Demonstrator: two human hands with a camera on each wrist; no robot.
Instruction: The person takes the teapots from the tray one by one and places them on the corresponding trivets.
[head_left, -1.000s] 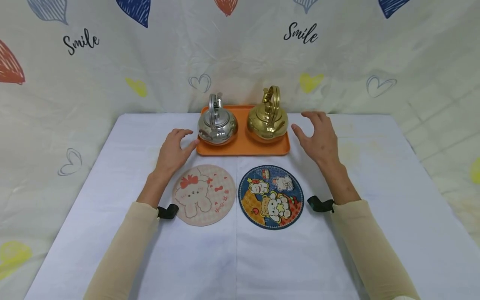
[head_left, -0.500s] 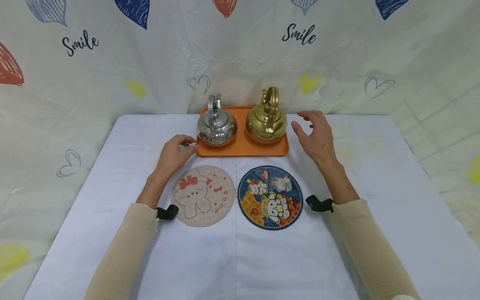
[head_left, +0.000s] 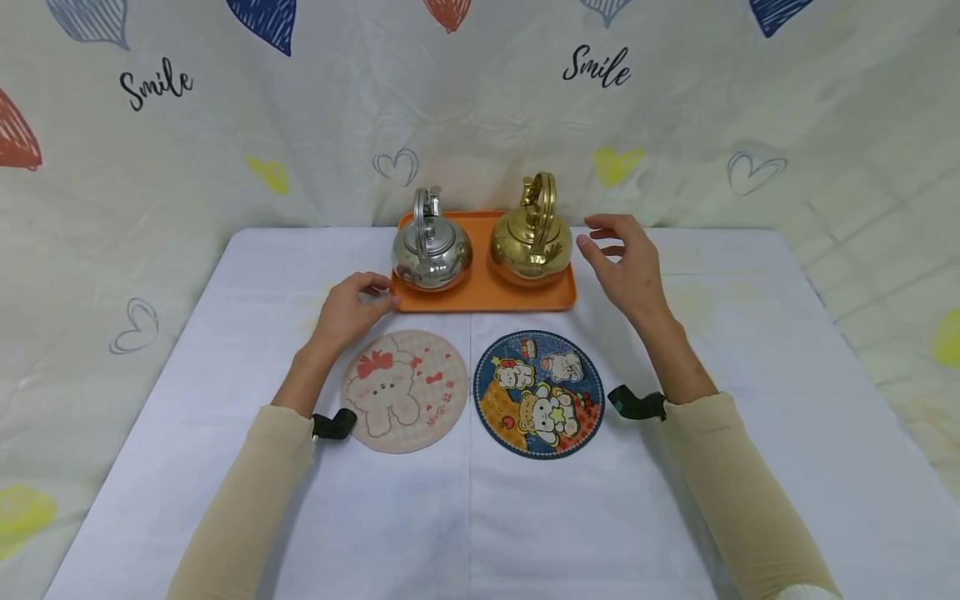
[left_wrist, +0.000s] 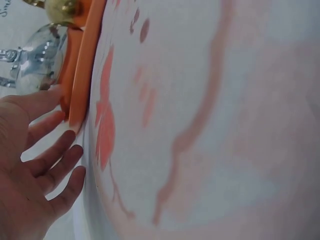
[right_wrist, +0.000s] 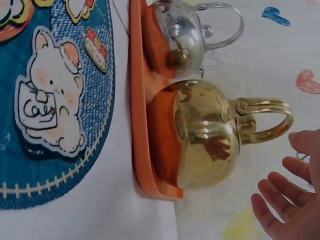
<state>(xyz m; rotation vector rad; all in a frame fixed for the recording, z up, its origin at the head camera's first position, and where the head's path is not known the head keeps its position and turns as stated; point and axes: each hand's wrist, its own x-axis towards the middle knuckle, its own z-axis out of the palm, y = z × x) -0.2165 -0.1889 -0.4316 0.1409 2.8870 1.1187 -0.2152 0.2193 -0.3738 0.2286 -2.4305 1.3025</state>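
Observation:
A silver kettle [head_left: 432, 250] and a gold kettle [head_left: 530, 243] stand upright, side by side, on an orange tray [head_left: 482, 287]. At the tray's front left corner is my left hand [head_left: 351, 310], fingers loosely bent. In the left wrist view, its thumb overlaps the tray's edge and its other fingers lie spread; I cannot tell whether it touches the tray. My right hand [head_left: 632, 271] hovers to the right of the gold kettle, apart from it. Its fingers are gently curved with nothing between them, as the right wrist view also shows.
In front of the tray, a pink round rabbit mat [head_left: 405, 392] lies beside a blue round cartoon mat [head_left: 538, 394] on the white tablecloth [head_left: 480, 525]. Behind the table hangs a printed curtain [head_left: 495, 100]. A black wrist device [head_left: 636, 404] sits at the right cuff.
My left hand has come down and toward me, to the tray's front left corner. My right hand has shifted slightly left toward the gold kettle, its fingers curving more. Kettles and tray stay put.

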